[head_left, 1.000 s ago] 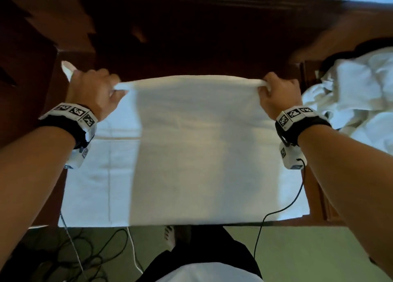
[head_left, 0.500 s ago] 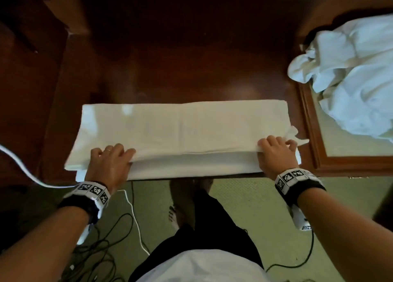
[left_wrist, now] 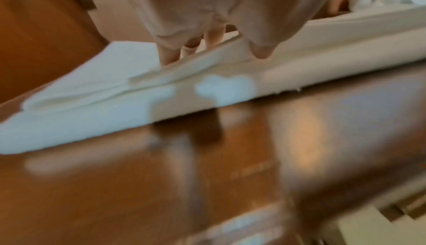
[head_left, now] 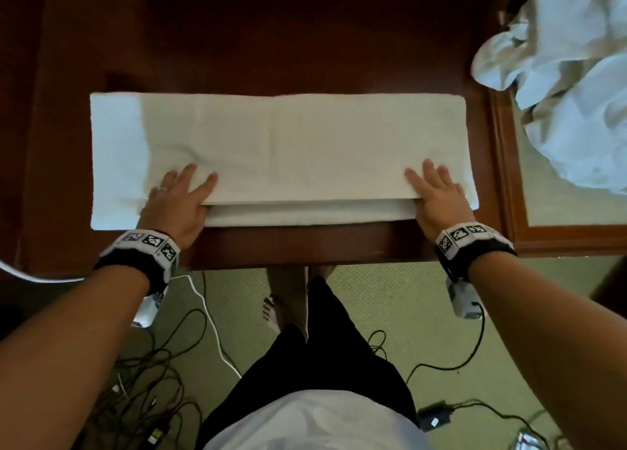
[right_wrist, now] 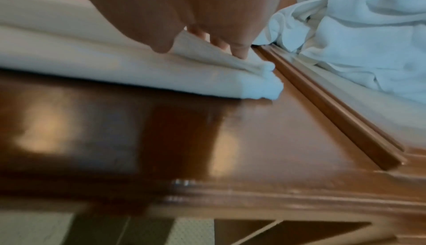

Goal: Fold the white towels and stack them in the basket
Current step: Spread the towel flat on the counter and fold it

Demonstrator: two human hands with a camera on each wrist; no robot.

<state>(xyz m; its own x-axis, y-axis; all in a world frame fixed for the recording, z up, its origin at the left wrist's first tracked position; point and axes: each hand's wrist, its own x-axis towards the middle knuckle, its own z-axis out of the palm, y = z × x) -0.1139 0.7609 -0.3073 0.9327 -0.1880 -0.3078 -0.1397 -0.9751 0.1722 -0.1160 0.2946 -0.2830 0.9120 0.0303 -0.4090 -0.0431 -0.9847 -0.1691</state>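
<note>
We had the folded white towel point(head_left: 278, 150) lying flat as a long band across the dark wooden table point(head_left: 298, 42), its long side running parallel to the table's near edge and set close to that edge. The upper layer stopped a little short of the near side, so a narrow strip of the lower layer showed along the front between our hands.

Our left hand point(head_left: 176, 201) lay palm down on the towel near its left end, at the near edge, fingers straight and slightly spread, gripping nothing. Our right hand point(head_left: 437, 198) lay the same way near the towel's right end, fingers extended flat on the cloth. The two hands were well apart, one toward each end of the band. In the left wrist view the fingertips point(left_wrist: 169, 55) pressed down on the top layer; in the right wrist view the fingertips point(right_wrist: 239, 50) rested on the towel close to its right corner. Both wrist views were blurred.

To the right, beyond a raised wooden rim point(head_left: 502, 164), a loose heap of unfolded white towels point(head_left: 570, 86) sat near the far right corner, apart from the folded one. We could not see a basket in any view.

Below the table's near edge were green carpet point(head_left: 390, 300), tangled cables point(head_left: 163, 364), and our own legs in dark clothing point(head_left: 322, 358).
</note>
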